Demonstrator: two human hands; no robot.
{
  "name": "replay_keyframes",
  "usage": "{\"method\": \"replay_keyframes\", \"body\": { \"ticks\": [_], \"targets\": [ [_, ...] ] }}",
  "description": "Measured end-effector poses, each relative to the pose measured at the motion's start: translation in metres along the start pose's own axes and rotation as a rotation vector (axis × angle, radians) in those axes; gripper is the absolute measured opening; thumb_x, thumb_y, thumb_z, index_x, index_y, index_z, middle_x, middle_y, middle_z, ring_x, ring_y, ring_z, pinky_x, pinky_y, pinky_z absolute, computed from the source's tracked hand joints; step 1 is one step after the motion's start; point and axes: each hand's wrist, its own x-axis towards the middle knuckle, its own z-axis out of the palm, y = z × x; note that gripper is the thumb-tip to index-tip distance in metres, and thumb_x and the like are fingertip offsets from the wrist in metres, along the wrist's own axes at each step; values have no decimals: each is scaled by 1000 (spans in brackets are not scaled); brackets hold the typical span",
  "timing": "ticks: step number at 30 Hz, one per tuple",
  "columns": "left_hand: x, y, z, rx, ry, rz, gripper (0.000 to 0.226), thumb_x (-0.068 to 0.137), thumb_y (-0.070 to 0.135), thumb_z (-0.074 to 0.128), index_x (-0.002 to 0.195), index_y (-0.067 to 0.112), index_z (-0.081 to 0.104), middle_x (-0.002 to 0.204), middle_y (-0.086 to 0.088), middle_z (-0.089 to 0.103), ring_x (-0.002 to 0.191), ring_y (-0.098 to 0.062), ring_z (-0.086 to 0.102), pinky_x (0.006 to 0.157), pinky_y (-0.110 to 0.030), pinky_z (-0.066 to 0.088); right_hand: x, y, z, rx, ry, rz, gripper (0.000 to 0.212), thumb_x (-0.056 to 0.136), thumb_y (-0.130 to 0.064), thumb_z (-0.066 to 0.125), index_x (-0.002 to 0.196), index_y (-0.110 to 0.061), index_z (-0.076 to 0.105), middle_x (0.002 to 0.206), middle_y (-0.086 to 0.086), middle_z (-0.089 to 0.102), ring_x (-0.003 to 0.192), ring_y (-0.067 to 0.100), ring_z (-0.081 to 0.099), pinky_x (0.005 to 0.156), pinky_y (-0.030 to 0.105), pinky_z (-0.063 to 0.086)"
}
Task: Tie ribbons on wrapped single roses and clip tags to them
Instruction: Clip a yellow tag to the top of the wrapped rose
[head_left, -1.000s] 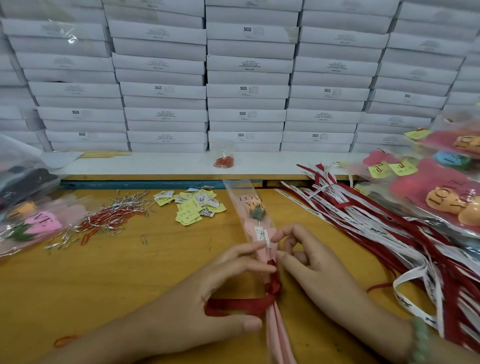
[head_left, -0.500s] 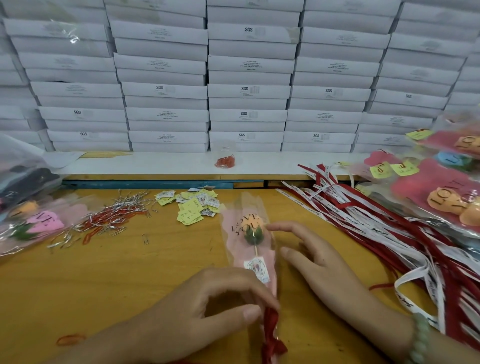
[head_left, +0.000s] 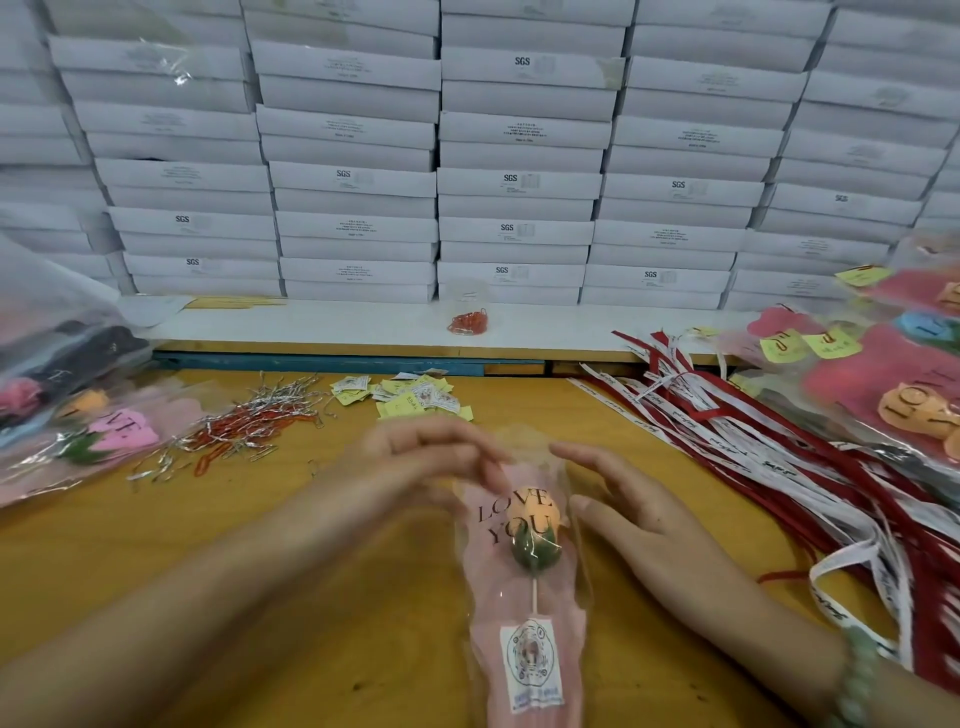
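One wrapped rose (head_left: 524, 566) lies lengthwise on the wooden table (head_left: 182, 545), its bud pointing away from me. It has an orange bud, a green base, a pink and clear sleeve printed "LOVE YOU" and a round sticker low on the stem. My left hand (head_left: 431, 457) is blurred, with its fingers stretched over the sleeve's top left edge. On the other side, my right hand (head_left: 628, 509) lies flat with straight fingers against the sleeve's right edge. No ribbon shows on this rose; its lower stem runs out of the frame.
Loose red and white ribbons (head_left: 779, 457) sprawl at the right. Yellow tags (head_left: 415, 400) and a heap of silver and red clips (head_left: 249, 426) lie behind my hands. Finished roses (head_left: 893, 395) pile up at far right, bagged roses (head_left: 78, 410) at left. White boxes (head_left: 519, 182) wall the back.
The rose slid toward me, and its red ribbon knot left the frame at the bottom. My left hand let go of the stem and rose to the sleeve's top. My right hand opened flat.
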Motion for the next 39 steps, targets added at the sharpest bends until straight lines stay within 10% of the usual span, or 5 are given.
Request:
{"method": "replay_keyframes", "body": {
  "ticks": [4, 8, 17, 25, 39],
  "targets": [
    [5, -26, -47, 979, 310, -37, 27, 98, 18, 52, 122, 30, 58, 132, 15, 53, 125, -3, 45, 107, -24, 34, 2, 1, 1, -8, 16, 35, 42, 95, -21, 55, 129, -45, 50, 134, -29, 49, 130, -9, 39, 110, 20, 35],
    [3, -53, -67, 1204, 194, -186, 51, 100, 44, 36, 150, 31, 29, 159, 14, 19, 146, -6, 13, 119, -31, 18, 3, 3, 2, -7, 22, 41, 43, 94, -17, 57, 128, -42, 52, 132, -28, 51, 129, -10, 40, 112, 22, 34],
    [5, -61, -60, 1215, 214, -168, 51, 99, 49, 37, 147, 33, 32, 154, 10, 34, 143, -7, 25, 112, -32, 30, 4, 6, 3, 3, 43, 52, 46, 94, -12, 56, 129, -41, 51, 135, -25, 50, 132, -8, 38, 114, 24, 31],
    [5, -59, -59, 1070, 349, 22, 18, 91, 28, 64, 109, 27, 62, 96, 19, 54, 83, 0, 53, 73, -27, 49, 12, 7, 0, 105, 73, 131, 41, 95, -5, 54, 127, -30, 52, 130, -19, 53, 130, -1, 44, 98, 8, 37],
    [10, -62, -69, 682, 482, -134, 33, 81, 17, 76, 102, 38, 64, 108, 9, 55, 93, -7, 55, 71, -14, 42, 73, 10, 12, 191, 233, 331, 21, 97, -18, 50, 108, -24, 66, 110, -4, 65, 103, 19, 61, 86, 33, 52]
  ]
}}
